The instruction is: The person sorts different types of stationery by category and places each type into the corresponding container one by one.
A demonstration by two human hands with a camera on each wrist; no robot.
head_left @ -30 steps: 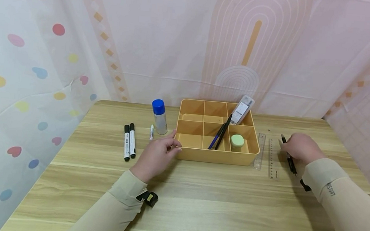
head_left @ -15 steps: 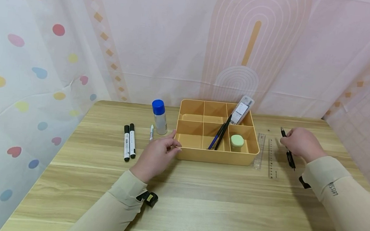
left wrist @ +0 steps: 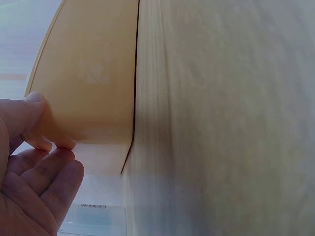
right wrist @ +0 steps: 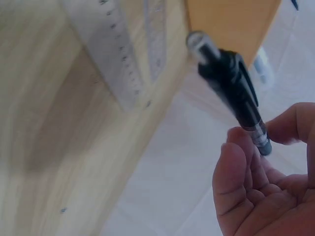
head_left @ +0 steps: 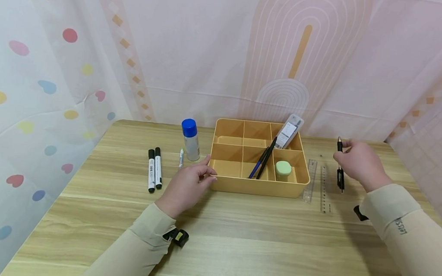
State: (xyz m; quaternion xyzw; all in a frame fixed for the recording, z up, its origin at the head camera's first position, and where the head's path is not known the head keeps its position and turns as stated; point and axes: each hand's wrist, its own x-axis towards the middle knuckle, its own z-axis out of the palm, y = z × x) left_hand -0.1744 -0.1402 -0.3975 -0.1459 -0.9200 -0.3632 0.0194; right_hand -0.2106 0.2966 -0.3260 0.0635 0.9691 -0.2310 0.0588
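The right hand (head_left: pixel 361 164) pinches the black pen (head_left: pixel 341 171) by one end (probably the tip; blurred), so it could swivel loose; the left hand (head_left: pixel 186 188) pinches the tray (head_left: pixel 260 187).

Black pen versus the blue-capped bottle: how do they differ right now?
The pen is slim and mostly dark; the bottle is thicker and pale under a blue cap. The right hand pinches the pen; the bottle stands on the table, untouched. The pen is right of the box, the bottle left of it. Both are outside the box.
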